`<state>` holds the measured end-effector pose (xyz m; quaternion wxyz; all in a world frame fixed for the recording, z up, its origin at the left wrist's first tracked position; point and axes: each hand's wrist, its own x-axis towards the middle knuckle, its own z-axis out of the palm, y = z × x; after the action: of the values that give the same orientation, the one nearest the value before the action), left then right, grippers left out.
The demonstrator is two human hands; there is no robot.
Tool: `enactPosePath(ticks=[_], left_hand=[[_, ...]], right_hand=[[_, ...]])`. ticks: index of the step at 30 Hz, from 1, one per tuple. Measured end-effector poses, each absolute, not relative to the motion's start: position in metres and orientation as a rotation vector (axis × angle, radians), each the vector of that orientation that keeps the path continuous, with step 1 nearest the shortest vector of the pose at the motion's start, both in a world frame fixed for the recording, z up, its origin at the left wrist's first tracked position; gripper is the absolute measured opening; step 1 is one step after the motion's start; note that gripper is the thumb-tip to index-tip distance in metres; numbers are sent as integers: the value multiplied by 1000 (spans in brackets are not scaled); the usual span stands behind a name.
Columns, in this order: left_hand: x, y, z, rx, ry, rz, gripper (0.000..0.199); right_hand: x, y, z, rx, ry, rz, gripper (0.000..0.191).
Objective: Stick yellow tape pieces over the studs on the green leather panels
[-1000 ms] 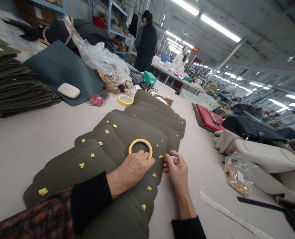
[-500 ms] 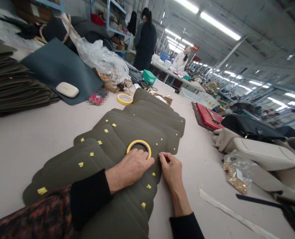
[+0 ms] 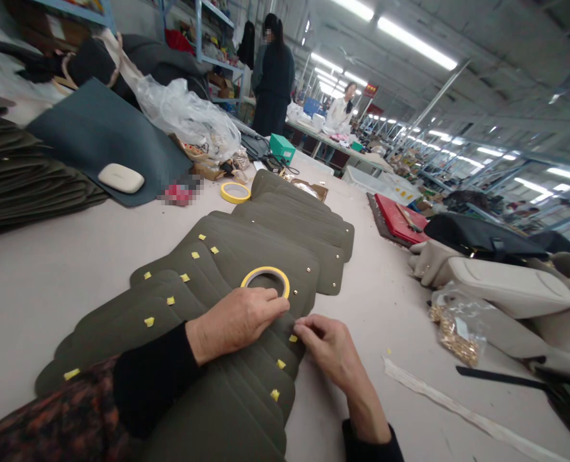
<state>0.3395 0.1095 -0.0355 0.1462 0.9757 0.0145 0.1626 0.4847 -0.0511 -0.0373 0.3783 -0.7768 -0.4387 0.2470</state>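
Dark olive panels [image 3: 265, 237] lie overlapped in a long fanned row on the table, with metal studs along their right edges. Small yellow tape pieces [image 3: 170, 300] dot the left and right sides of the nearer panels. My left hand [image 3: 239, 321] is closed on the near rim of a roll of yellow tape [image 3: 287, 282], over the middle of the row. At the right edge, my right hand [image 3: 330, 350] has thumb and forefinger pinched together beside a yellow tape piece [image 3: 293, 338]. Whatever lies between those fingertips is too small to make out.
A second yellow tape roll [image 3: 235, 192] lies beyond the row. Stacked olive panels [image 3: 20, 173] and a white oval case [image 3: 121, 178] are on the left. To the right are a red board [image 3: 397, 218], bags and a plastic pouch [image 3: 460, 333] of gold hardware. Two people stand farther back.
My right hand has come nearer along the panels' right edge, to a yellow tape piece. My left hand has shifted slightly left, still at the tape roll. The whole view has moved a little.
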Motion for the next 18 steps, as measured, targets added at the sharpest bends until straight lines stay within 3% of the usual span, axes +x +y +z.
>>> enactPosePath(ticks=[4,9,14,18], left_hand=[[337,108,-37,2681,-12,580,25],[338,106,-39,2668,-27,604,47],[337,102,-38,2670,22,562,37],[336,102,-32,2642,-12,489,15]], right_hand=[[480,-49,-40,-1786,-993,388,21],[468,-44,-37,-1709,-1317,129,19],[463,-38,-38,-1695,-1501,-44,18],[461,-36,-39,-1750,-1525,-278,18]])
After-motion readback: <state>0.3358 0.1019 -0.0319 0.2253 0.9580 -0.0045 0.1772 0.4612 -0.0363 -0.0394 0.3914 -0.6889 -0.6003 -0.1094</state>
